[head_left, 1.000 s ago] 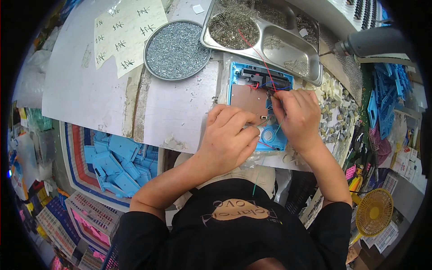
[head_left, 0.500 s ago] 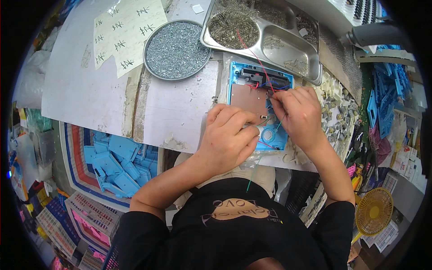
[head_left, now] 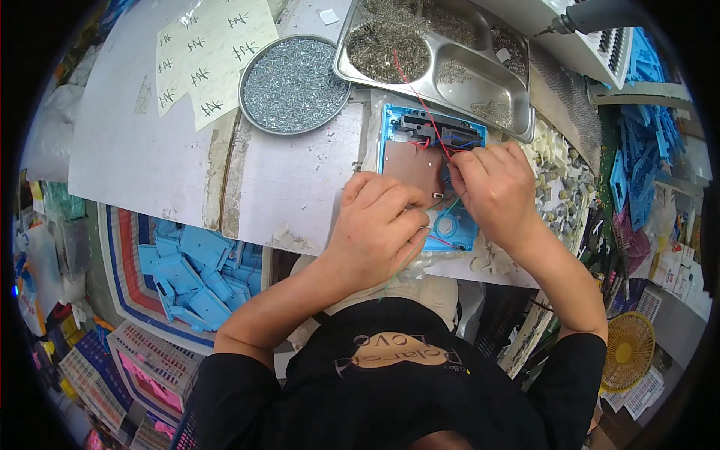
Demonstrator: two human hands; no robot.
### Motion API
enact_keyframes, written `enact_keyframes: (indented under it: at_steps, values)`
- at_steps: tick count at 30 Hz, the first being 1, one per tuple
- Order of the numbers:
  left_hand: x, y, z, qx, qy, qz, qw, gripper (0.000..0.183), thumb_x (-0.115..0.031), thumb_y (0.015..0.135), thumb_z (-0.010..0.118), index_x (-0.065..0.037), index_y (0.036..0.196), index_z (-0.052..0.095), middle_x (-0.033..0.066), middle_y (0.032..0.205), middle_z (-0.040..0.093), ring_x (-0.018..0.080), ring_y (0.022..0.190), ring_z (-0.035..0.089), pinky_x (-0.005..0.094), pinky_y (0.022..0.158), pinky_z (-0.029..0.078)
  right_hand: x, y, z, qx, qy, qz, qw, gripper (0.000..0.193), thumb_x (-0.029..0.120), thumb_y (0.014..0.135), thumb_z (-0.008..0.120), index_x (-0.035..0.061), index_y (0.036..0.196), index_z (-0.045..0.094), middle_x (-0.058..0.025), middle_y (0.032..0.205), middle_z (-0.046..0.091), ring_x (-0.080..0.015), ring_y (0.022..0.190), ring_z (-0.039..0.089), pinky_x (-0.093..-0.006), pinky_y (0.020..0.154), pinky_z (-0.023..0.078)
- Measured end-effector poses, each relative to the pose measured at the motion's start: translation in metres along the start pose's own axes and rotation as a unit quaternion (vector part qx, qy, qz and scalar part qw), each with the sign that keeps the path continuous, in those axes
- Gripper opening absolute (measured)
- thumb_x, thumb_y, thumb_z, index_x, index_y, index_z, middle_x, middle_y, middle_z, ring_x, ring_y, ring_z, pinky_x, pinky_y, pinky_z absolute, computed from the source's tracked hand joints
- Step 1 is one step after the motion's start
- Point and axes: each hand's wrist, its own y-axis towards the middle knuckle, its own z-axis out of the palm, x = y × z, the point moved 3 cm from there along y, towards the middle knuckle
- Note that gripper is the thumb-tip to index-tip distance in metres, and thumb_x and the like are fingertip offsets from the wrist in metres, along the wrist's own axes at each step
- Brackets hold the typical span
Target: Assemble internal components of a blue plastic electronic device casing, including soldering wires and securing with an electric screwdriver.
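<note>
A blue plastic casing [head_left: 466,234] lies open on the table, with a brown circuit board [head_left: 409,166], a black part [head_left: 457,136] along its far side and a round grille near its front. My right hand [head_left: 496,187] is over the casing's right side, thumb and forefinger pinched on a thin red wire [head_left: 427,112] that arcs up over the metal tray. My left hand [head_left: 381,225] rests over the casing's front left with fingers curled together; what its fingertips hold is hidden. A green wire [head_left: 452,205] runs between the two hands.
A round pan of small screws [head_left: 294,84] and a compartmented metal tray [head_left: 513,112] of small metal parts stand beyond the casing. An electric screwdriver [head_left: 592,19] hangs at the far right. A striped bag [head_left: 124,259] at the left holds blue plastic pieces.
My right hand has shifted slightly, and the red wire lies lower across the casing. The green wire's loose end has drawn up from my lap. The screwdriver has swung away from me.
</note>
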Motion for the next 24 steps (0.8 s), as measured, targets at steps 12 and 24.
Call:
enact_keyframes:
  at_steps: [12,24]
  values:
    - [0.003,-0.002,0.000,-0.008,-0.016,0.001,1.000,0.016,-0.012,0.072,0.079,-0.012,0.085,0.069,0.0010,0.104,0.065,0.0231,0.100,0.060,0.0423,0.094,0.040,-0.010,-0.004,0.000,0.012,0.108,0.003,0.994,0.013,0.015,0.082,0.078,0.0094,0.091,0.070,-0.0036,0.076,0.063,-0.0241,0.076,0.060,-0.0389,0.076,0.043]
    - [0.004,-0.005,0.001,-0.008,-0.008,0.007,1.000,0.015,-0.013,0.073,0.077,-0.012,0.086,0.069,0.0015,0.106,0.066,0.0239,0.100,0.060,0.0433,0.095,0.041,-0.013,-0.029,-0.013,0.032,0.250,0.132,0.959,0.011,0.010,0.087,0.074,0.0059,0.097,0.076,-0.0045,0.075,0.064,-0.0236,0.070,0.058,-0.0370,0.075,0.042]
